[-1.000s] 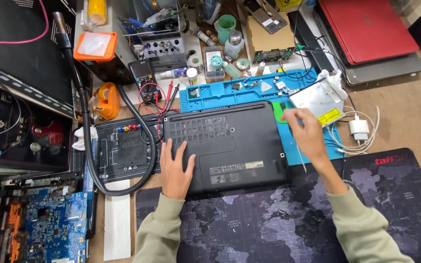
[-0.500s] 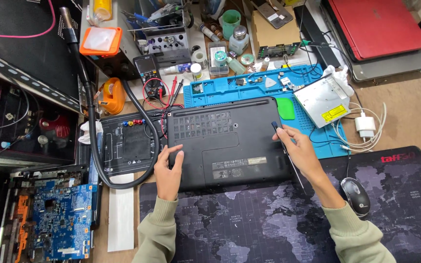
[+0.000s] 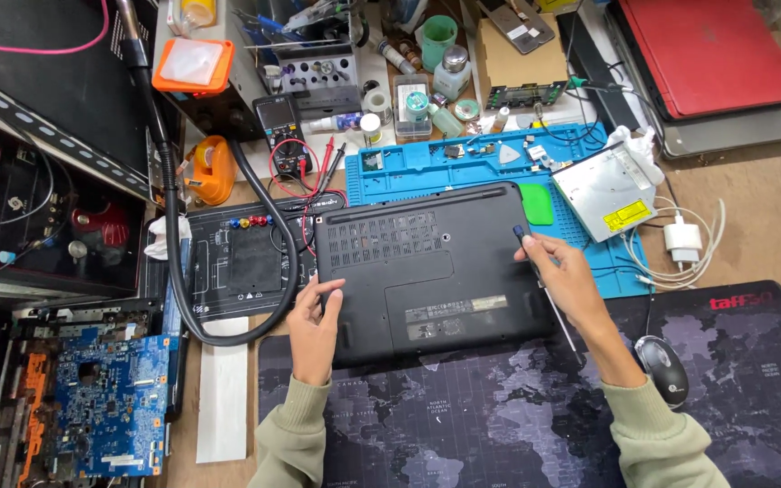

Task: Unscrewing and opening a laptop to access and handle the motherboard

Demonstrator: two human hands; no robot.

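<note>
A black laptop (image 3: 427, 271) lies upside down, its bottom cover facing up, half on a dark world-map desk mat (image 3: 499, 425). My left hand (image 3: 314, 325) rests flat on the laptop's near left corner, fingers spread. My right hand (image 3: 567, 280) is at the laptop's right edge and grips a thin screwdriver (image 3: 544, 280) with a black and blue handle. The handle end points up toward the laptop's far right corner and the shaft runs down toward me.
A blue silicone work mat (image 3: 499, 163) lies behind the laptop, with a green pad (image 3: 536, 203) and a silver optical drive (image 3: 603, 190) on it. A mouse (image 3: 662, 366) and a white charger (image 3: 682, 239) are at the right. A blue circuit board (image 3: 106, 398) is at the left, and a red laptop (image 3: 707, 54) sits far right.
My right hand came down from the green pad to the laptop's right edge with the screwdriver. The left hand stays on the laptop's near left corner. The view shifted slightly.
</note>
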